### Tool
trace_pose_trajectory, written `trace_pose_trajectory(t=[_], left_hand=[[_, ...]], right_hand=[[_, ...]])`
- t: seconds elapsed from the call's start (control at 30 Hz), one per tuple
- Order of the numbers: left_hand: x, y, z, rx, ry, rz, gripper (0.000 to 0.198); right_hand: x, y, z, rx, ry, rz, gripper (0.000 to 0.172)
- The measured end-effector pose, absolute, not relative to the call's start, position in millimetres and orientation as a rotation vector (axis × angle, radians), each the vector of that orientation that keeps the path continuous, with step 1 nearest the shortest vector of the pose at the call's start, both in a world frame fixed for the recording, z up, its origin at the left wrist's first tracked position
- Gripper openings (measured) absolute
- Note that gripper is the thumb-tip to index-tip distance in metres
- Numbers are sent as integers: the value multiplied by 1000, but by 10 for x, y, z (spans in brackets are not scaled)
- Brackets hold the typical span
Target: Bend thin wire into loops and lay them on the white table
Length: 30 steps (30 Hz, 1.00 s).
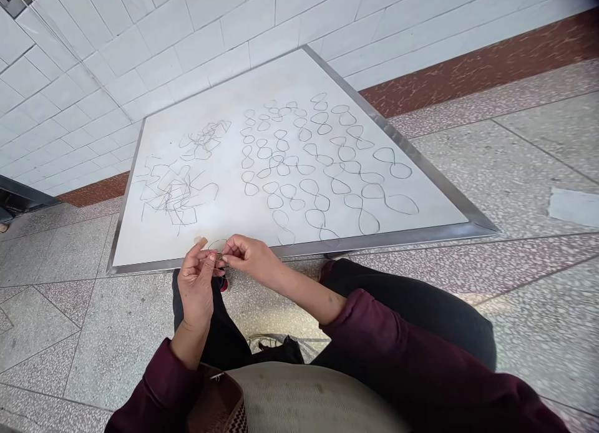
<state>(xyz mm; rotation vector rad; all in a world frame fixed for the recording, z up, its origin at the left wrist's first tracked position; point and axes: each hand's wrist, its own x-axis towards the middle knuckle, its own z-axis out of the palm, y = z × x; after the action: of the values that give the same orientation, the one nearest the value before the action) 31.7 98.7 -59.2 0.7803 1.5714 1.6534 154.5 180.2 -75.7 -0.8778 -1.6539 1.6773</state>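
While my left hand (196,283) and right hand (248,255) pinch the wire loop (217,244), I should bend it slowly, matching the finished loops (322,161) farther away.

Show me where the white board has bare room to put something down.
The board is bare along its far edge, above the wire figure-eights, and in the strip between them and the tangled wires. Its right and left middle are crowded.
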Motion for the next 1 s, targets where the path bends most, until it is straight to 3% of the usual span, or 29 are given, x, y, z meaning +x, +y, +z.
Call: trace_pose_trajectory(t=[0.2,0.63,1.0], left_hand=[[325,995,-586,791,1578,1646,35],[302,1015,-598,797,1572,1599,38],[252,1010,-562,749,1540,1488,46]], right_hand=[[1538,1804,-795,-831,-1631,1695,10],[1550,1770,-754,-838,-1648,1628,9],[1555,1762,-805,-765,-1590,1832,9]])
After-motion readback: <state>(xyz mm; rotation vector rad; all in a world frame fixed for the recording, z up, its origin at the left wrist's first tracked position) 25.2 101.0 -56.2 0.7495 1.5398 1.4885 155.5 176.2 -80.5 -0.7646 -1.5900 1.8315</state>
